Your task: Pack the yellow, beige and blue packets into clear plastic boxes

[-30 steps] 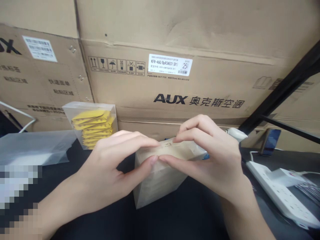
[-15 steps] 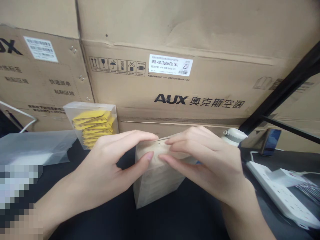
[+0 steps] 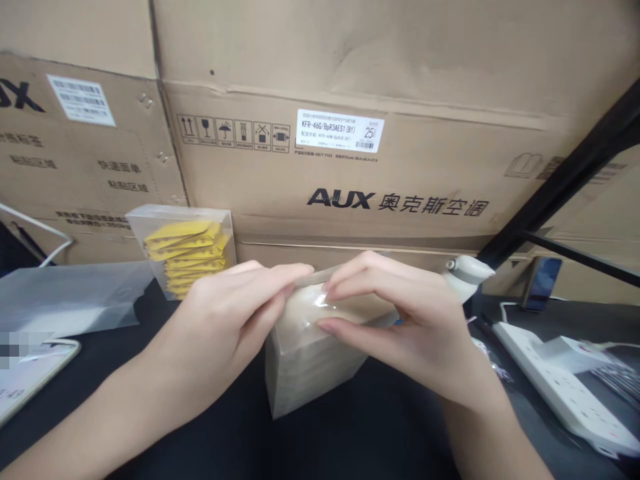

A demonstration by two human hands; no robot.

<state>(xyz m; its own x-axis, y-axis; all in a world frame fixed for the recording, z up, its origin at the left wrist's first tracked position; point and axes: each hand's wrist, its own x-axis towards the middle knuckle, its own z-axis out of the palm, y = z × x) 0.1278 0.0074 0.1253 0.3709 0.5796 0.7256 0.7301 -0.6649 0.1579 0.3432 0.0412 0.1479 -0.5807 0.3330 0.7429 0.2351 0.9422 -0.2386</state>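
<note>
A translucent plastic box (image 3: 313,373) stands upright on the black table in front of me, with beige, layered contents showing through its side. My left hand (image 3: 230,320) is at the box's upper left edge, thumb and fingers pressed together on it. From the right, my right hand (image 3: 395,320) curls over the top, its thumb and fingertips pinching at the glossy clear film there. Exactly what lies between the right fingertips is too small to make out. Behind my left hand, a similar clear box (image 3: 183,213) holds several stacked yellow packets (image 3: 195,253).
Large cardboard cartons (image 3: 250,180) form the back wall. At left lie a clear plastic sleeve (image 3: 75,293) and a phone (image 3: 45,373). A white bottle (image 3: 467,277), a power strip (image 3: 565,387) and another phone (image 3: 543,283) are at right, beside a black frame bar (image 3: 565,173).
My left thumb has drawn back up to its fingers at the box's left edge. The right hand has shifted slightly left, and shiny film now shows on the top.
</note>
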